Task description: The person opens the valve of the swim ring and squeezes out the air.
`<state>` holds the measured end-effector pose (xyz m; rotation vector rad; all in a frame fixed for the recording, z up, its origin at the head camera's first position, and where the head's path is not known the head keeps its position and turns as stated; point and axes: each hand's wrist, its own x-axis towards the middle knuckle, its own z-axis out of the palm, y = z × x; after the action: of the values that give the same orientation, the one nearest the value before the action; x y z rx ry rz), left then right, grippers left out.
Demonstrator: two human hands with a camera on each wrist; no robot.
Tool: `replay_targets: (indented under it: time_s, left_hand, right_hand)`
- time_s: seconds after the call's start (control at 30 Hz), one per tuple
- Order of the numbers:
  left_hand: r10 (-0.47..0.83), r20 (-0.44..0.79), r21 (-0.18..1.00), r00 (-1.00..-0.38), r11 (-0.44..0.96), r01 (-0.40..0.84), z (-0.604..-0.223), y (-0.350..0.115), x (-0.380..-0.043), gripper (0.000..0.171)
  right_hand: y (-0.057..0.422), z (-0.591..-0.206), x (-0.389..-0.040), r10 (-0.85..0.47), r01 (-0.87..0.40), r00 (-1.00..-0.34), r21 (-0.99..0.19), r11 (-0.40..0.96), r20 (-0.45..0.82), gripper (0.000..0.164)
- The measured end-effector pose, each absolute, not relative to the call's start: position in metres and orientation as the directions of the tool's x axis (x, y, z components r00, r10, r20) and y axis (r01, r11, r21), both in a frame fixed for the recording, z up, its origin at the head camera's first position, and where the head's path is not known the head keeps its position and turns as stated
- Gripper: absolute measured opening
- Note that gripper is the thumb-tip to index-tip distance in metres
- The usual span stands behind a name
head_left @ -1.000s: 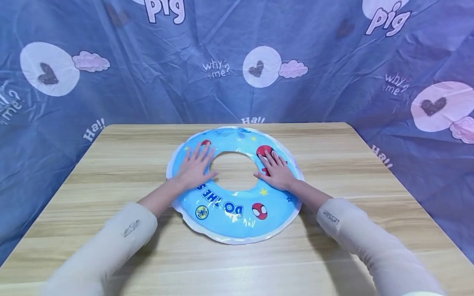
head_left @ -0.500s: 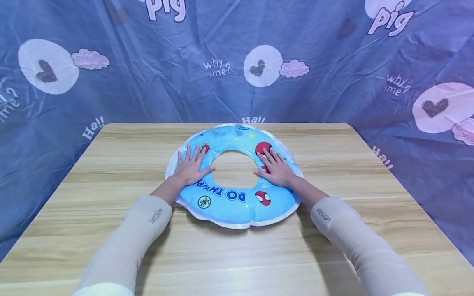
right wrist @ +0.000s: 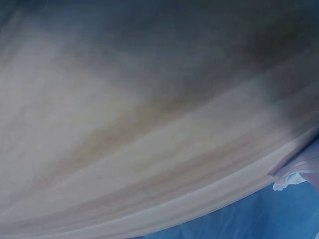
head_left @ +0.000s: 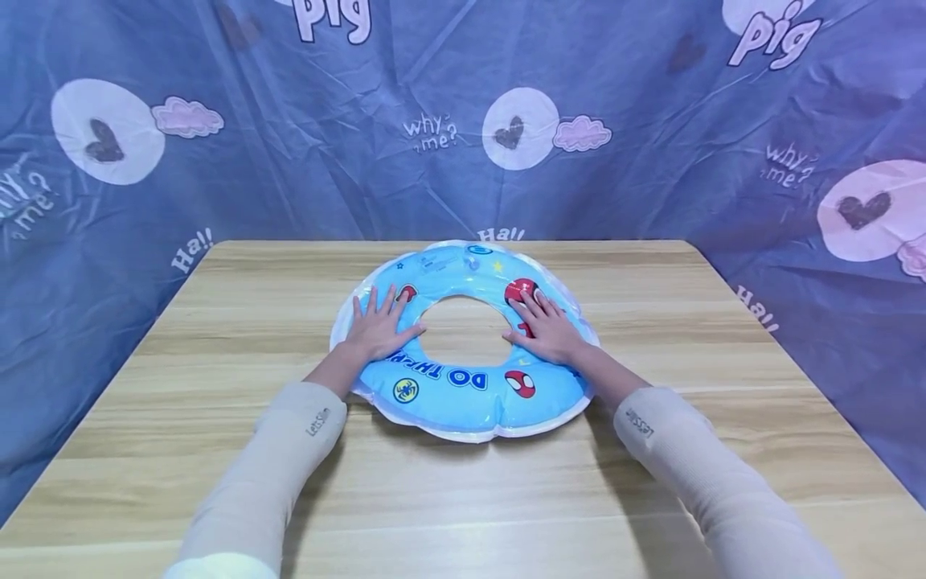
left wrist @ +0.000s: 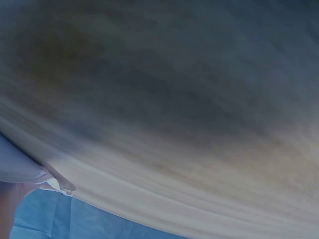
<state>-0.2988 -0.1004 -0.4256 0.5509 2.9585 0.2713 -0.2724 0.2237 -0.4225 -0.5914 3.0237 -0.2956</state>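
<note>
A blue inflatable swim ring point(head_left: 448, 406) with a white seam edge, red masked faces and blue lettering lies on the wooden table in the head view. My left hand point(head_left: 376, 331) rests on its left side with fingers spread and the thumb reaching toward the hole. On the ring's right side lies my right hand point(head_left: 547, 331), fingers extended over a red figure. A crease runs across the ring's near part. Both wrist views show mostly blurred table, with a bit of sleeve at a lower corner; neither shows the hands' fingers on the ring.
The wood-grain table point(head_left: 463, 498) extends around the ring on every side. Behind it hangs a blue cloth point(head_left: 325, 153) printed with hearts, clouds and words. Pale sleeves point(head_left: 253, 482) cover both forearms.
My left hand has shifted slightly on the ring, its fingers spreading more. The ring's near edge has drawn back from the front, and a crease has appeared there. The right hand stays in place.
</note>
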Motion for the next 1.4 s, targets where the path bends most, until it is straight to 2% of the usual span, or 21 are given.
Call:
replay_targets:
  time_s: [0.4,0.53,0.63,0.7,0.77,0.83,0.9,0.97,1.03,1.13,1.27,1.4]
  left_hand:
    - [0.338,-0.095,0.186,-0.936,0.930,0.317,-0.421,-0.095,-0.296,0.085]
    - [0.393,0.025,0.143,-0.919,0.908,0.393,-0.418,-0.093,-0.292,0.078]
    - [0.460,0.181,0.127,-0.869,0.865,0.484,-0.408,-0.087,-0.279,0.063]
    - [0.521,0.230,0.178,-0.822,0.808,0.562,-0.400,-0.081,-0.262,0.055]
    - [0.597,0.214,0.250,-0.773,0.732,0.634,-0.396,-0.074,-0.240,0.056]
    - [0.677,0.141,0.295,-0.723,0.668,0.683,-0.396,-0.068,-0.218,0.063]
    - [0.733,0.058,0.269,-0.678,0.642,0.718,-0.403,-0.064,-0.201,0.072]
    - [0.758,0.022,0.189,-0.652,0.637,0.747,-0.413,-0.062,-0.190,0.078]
    - [0.761,0.021,0.123,-0.648,0.641,0.758,-0.422,-0.061,-0.184,0.079]
    - [0.753,0.050,0.066,-0.657,0.653,0.754,-0.431,-0.061,-0.181,0.079]
    - [0.713,0.053,0.078,-0.699,0.695,0.715,-0.433,-0.057,-0.176,0.078]
    - [0.654,0.017,0.124,-0.757,0.750,0.650,-0.431,-0.046,-0.170,0.080]
  right_hand:
    - [0.228,-0.418,-0.275,-0.387,-0.371,-0.921,-0.223,0.901,-0.031,0.072]
    - [0.230,-0.409,-0.268,-0.405,-0.396,-0.914,-0.245,0.885,0.016,0.068]
    - [0.223,-0.397,-0.253,-0.474,-0.483,-0.875,-0.244,0.841,0.099,0.061]
    - [0.214,-0.391,-0.236,-0.537,-0.553,-0.833,-0.239,0.798,0.133,0.058]
    - [0.204,-0.389,-0.217,-0.591,-0.603,-0.796,-0.252,0.757,0.132,0.059]
    - [0.195,-0.392,-0.199,-0.628,-0.632,-0.770,-0.257,0.731,0.108,0.062]
    - [0.188,-0.399,-0.186,-0.648,-0.647,-0.757,-0.233,0.726,0.084,0.065]
    - [0.182,-0.408,-0.179,-0.653,-0.652,-0.755,-0.183,0.736,0.065,0.068]
    - [0.180,-0.417,-0.176,-0.654,-0.655,-0.754,-0.133,0.744,0.057,0.071]
    - [0.179,-0.427,-0.176,-0.656,-0.656,-0.753,-0.128,0.744,0.046,0.073]
    - [0.183,-0.432,-0.182,-0.685,-0.685,-0.726,-0.156,0.712,0.059,0.073]
    - [0.193,-0.431,-0.196,-0.741,-0.742,-0.667,-0.156,0.652,0.080,0.072]
